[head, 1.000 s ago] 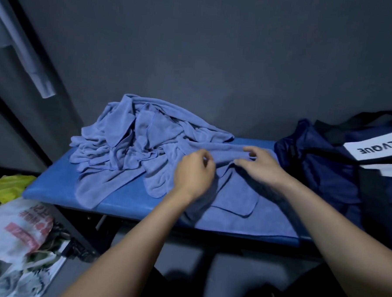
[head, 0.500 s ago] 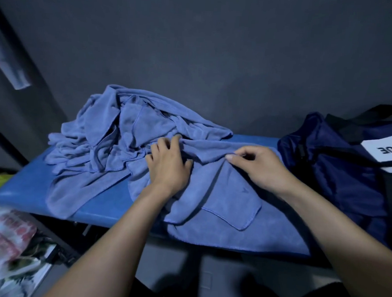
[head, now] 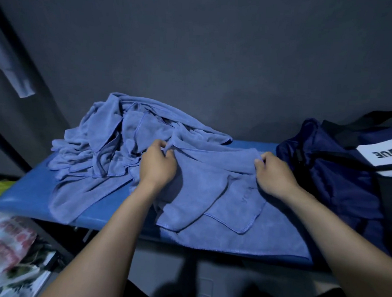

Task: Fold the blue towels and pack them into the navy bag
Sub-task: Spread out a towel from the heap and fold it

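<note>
The blue towels [head: 145, 145] were soft, matt cloth; the counter [head: 29, 192] looked smooth, slightly glossy; the navy bag [head: 338, 183] was matt fabric.

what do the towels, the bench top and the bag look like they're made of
The blue towels: soft matte cloth, likely microfibre or terry; they drape limply and show stitched hems. The bench top: smooth padded covering, probably vinyl; it carries a faint sheen. The navy bag: thin woven fabric, perhaps nylon; it slumps in creases.
</note>
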